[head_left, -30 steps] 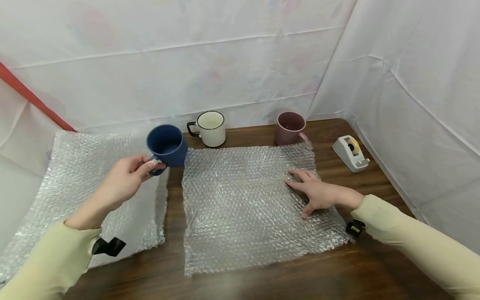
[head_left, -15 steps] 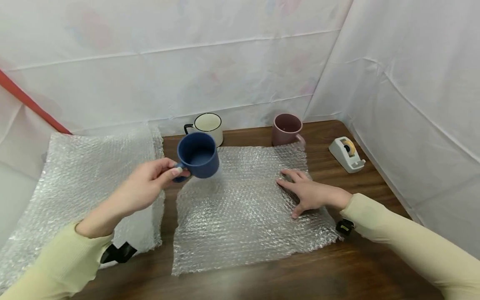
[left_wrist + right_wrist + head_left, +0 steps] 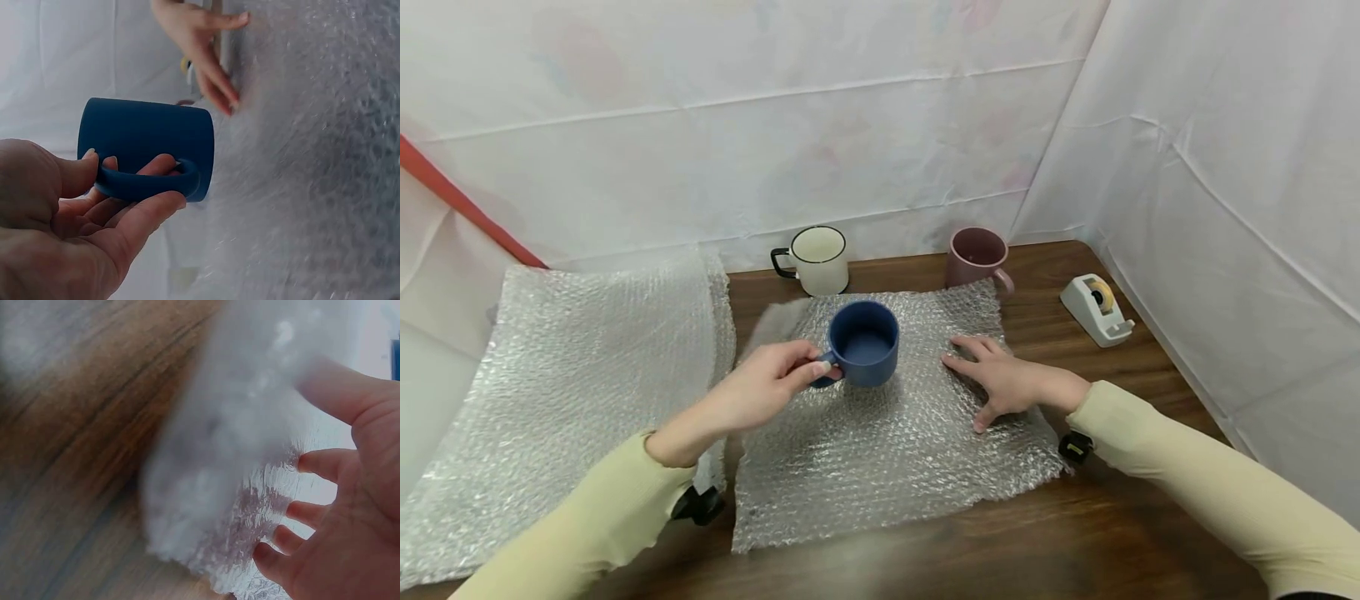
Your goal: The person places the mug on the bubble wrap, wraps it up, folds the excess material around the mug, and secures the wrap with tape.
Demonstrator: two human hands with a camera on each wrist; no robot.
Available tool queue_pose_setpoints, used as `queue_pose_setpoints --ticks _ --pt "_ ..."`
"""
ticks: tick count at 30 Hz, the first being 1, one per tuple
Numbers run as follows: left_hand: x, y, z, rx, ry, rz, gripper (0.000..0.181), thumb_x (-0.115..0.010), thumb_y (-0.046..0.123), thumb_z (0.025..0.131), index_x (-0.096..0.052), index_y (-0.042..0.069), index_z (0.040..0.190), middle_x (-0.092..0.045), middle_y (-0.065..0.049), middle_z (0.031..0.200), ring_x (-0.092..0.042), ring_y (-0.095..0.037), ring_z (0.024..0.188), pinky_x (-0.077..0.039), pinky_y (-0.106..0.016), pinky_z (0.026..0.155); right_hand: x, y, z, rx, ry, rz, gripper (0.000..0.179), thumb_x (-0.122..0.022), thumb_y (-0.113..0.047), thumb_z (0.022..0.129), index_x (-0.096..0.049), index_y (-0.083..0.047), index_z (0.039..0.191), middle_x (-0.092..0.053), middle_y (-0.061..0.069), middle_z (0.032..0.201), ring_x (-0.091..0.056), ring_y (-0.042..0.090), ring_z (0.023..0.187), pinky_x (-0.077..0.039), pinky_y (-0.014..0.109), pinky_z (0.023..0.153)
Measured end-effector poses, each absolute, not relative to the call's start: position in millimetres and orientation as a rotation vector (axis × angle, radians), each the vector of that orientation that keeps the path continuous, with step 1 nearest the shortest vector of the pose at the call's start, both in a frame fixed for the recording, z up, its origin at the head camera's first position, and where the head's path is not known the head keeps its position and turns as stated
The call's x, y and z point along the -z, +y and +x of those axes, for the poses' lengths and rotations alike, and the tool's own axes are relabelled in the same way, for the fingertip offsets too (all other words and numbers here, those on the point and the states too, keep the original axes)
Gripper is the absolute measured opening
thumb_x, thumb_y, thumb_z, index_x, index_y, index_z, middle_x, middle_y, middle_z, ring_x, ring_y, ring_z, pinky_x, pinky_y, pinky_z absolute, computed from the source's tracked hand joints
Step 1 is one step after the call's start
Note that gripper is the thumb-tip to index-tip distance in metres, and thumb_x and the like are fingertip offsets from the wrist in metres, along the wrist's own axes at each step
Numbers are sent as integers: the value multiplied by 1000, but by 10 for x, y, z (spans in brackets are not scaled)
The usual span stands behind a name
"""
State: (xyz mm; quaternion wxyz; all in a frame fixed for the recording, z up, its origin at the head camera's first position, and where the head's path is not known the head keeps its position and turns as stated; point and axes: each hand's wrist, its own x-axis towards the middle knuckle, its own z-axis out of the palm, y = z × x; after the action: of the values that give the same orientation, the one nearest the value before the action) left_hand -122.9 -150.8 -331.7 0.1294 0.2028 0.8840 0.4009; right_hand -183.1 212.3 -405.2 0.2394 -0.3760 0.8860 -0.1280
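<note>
My left hand [image 3: 772, 385] grips a blue mug [image 3: 865, 343] by its handle, fingers and thumb curled round it in the left wrist view [image 3: 147, 137]. The mug is upright over the middle of a bubble wrap sheet [image 3: 880, 475]; whether its base touches the sheet, I cannot tell. With fingers spread, my right hand [image 3: 1003, 383] rests on the right part of this sheet. In the right wrist view the fingertips [image 3: 306, 462] lie against the wrap, whose near edge is slightly raised off the wood.
Behind the sheet stand a white mug [image 3: 822, 265] with a black rim and a mauve mug [image 3: 973, 258]. A tape dispenser [image 3: 1097, 310] sits at the right. More bubble wrap [image 3: 602, 358] lies at the left. White cloth [image 3: 865, 150] hangs behind the wooden table [image 3: 1000, 550].
My left hand has carried the blue mug rightward from beside the left wrap to over the middle sheet, and lower. The right hand stays on the sheet, which has shifted slightly left in view.
</note>
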Motion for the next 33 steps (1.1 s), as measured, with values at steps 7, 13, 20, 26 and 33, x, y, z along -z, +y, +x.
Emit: queue_pose_setpoints --ticks 7,13,20,26,33 --pt "3557 -1390 -1354 -1116 2522 639 18 -55 18 103 -69 10 95 -71 0 92 -40 -14 63 -37 -30 59 4076 2106 -1854 371 2416 -1050 111 -86 -43 74 -24 -6 158 -3 23 163 -8 46 144 -30 64 107" --pt "3703 -1378 -1402 -1116 2445 580 23 -53 18 104 -63 6 87 -74 -2 104 -47 -17 70 -40 -32 66 4077 2090 -1852 377 2414 -1031 111 -86 -43 74 -24 -8 158 -1 22 163 -6 46 145 -29 65 107" --pt "3712 -1395 -1428 -1106 2443 584 20 -55 19 103 -69 6 97 -69 -5 91 -47 -16 69 -40 -32 64 4081 2125 -1848 417 2431 -1078 110 -86 -44 73 -26 -6 157 -7 24 162 -11 48 144 -29 66 107" --pt "3699 -1403 -1437 -1068 2481 587 20 -59 23 102 -68 7 95 -56 -6 76 -44 -16 63 -38 -32 59 4080 2162 -1837 434 2436 -1097 109 -86 -43 74 -26 -6 157 -8 23 163 -11 45 145 -28 64 109" --pt "3693 -1415 -1431 -1047 2507 604 21 -60 26 101 -68 9 94 -58 -6 76 -47 -16 64 -40 -33 59 4072 2252 -1847 524 2473 -1090 90 -82 -39 81 -40 -5 152 -18 23 161 -15 46 145 -24 65 111"
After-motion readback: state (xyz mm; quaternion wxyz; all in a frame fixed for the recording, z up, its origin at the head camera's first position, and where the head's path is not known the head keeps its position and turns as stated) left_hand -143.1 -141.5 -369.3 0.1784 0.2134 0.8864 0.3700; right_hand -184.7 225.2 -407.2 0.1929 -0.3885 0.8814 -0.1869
